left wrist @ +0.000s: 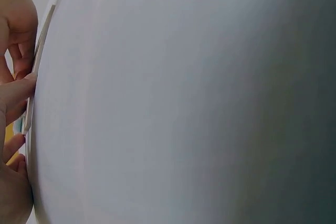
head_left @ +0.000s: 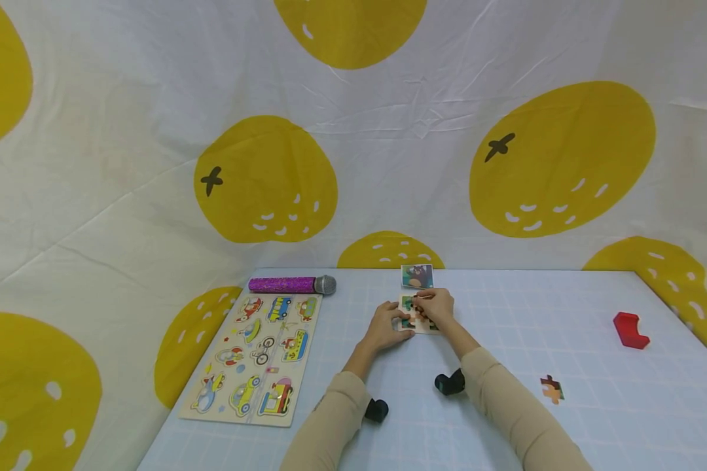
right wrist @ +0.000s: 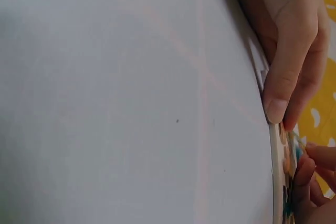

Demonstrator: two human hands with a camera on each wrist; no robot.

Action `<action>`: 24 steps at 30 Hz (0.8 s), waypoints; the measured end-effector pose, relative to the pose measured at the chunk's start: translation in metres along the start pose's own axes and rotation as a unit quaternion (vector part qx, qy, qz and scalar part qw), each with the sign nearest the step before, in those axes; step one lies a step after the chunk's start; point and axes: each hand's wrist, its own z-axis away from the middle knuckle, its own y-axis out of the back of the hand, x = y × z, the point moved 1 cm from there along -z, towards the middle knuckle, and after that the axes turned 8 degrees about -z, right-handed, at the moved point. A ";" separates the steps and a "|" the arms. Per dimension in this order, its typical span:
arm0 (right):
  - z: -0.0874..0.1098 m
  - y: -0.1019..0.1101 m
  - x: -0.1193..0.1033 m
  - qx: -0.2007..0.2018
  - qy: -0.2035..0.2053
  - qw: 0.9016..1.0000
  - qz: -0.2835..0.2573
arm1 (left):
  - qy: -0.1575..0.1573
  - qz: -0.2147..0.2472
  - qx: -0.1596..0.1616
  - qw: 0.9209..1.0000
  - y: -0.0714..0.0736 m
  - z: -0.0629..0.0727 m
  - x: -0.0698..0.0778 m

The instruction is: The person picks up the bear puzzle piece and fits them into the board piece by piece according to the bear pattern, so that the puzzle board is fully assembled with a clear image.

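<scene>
A small jigsaw puzzle board (head_left: 427, 330) with pieces in it lies flat near the table's far edge. My left hand (head_left: 387, 327) holds its left near corner, the thumb along the near edge and fingers at the left side. Over the board's upper right part is my right hand (head_left: 437, 305), its thumb and fingertips pinching a puzzle piece (head_left: 427, 297) that they mostly cover. The right wrist view shows the piece's thin edge tilted above the board. Just behind the board lies a picture card (head_left: 417, 276) with a dark animal.
A loose puzzle piece (head_left: 552, 390) lies right of my right sleeve, and a red block (head_left: 629, 330) farther right. On the left are a wooden vehicle puzzle (head_left: 259, 356) and a purple glitter microphone (head_left: 291, 285). Dark rounded objects (head_left: 450, 383) show beside both sleeves. A fruit-patterned cloth hangs behind.
</scene>
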 end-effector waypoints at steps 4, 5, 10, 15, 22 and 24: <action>-0.001 -0.003 0.001 -0.032 0.039 0.998 0.049 | -0.009 0.010 0.004 1.000 0.002 0.001 0.000; -0.001 -0.004 0.000 -0.035 0.049 0.996 0.070 | -0.013 0.012 0.006 1.000 0.002 0.002 0.000; 0.002 -0.008 -0.006 -0.044 0.070 0.985 0.150 | -0.023 0.008 0.010 1.000 0.002 0.003 0.000; 0.003 -0.011 -0.009 -0.054 0.080 0.976 0.195 | -0.017 -0.003 0.009 1.000 0.002 0.003 0.001; 0.005 -0.011 -0.007 -0.077 0.127 0.971 0.190 | -0.036 -0.015 0.005 0.999 0.002 0.003 0.003; 0.006 -0.011 -0.006 -0.095 0.160 0.959 0.214 | -0.046 -0.020 0.006 0.999 0.002 0.003 0.003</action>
